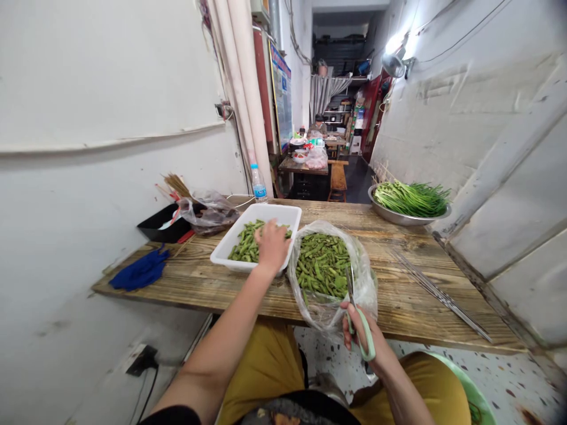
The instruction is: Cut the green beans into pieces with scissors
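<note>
Left forearm point(233, 327): reaches forward and slightly rightward over the tabletop point(390, 301); the wrist crosses the near rim of the white tub point(277, 212).
Left hand point(273, 243): back upward, fingers loosely spread and a little curled, blurred at the tips; it is over the green pods point(245, 243) in the tub; whether it pinches any of them, I cannot tell.
Right forearm point(401, 381): comes up from the lower right, angled inward; the wrist is just off the tabletop's near edge.
Right hand point(361, 333): closed round the pale green handles of the scissors point(350, 286); the blades point up and away, over the right part of the clear bag point(365, 274).
Pods: one lot lies in the tub, directly under the left hand; a fuller heap point(321, 262) fills the open bag, right of that hand and beyond the right one; tub and bag stand side by side.
Round about: blue cloth point(140, 268) at the far left; metal skewers point(443, 298) lie to the right, nearer than the basin point(411, 219) of long green stalks point(410, 198).
</note>
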`<state>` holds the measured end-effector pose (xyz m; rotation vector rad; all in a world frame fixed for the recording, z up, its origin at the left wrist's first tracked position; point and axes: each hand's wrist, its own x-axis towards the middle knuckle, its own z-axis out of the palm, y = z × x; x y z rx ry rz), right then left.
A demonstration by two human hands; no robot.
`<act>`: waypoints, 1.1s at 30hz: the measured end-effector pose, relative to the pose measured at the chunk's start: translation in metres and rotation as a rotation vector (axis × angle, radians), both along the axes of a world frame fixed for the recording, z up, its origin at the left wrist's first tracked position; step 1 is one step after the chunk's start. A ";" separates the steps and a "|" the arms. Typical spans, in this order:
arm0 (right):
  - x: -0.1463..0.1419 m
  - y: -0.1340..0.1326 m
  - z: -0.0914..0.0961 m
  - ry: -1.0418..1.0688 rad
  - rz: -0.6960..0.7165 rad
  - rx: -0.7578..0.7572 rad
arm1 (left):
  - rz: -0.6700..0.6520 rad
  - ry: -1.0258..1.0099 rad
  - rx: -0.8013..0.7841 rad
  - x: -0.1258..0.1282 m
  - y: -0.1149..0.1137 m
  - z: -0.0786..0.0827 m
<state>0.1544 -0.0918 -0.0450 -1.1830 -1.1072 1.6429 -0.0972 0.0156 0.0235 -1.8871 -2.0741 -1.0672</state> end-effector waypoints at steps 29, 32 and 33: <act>0.001 0.002 -0.011 -0.166 0.078 0.029 | -0.705 -0.496 -0.550 0.076 -0.021 -0.018; 0.002 0.002 -0.012 -0.145 0.061 0.036 | -0.752 -0.755 -0.620 0.079 -0.024 -0.019; 0.002 0.002 -0.012 -0.124 0.057 0.035 | -0.748 -0.880 -0.638 0.080 -0.026 -0.020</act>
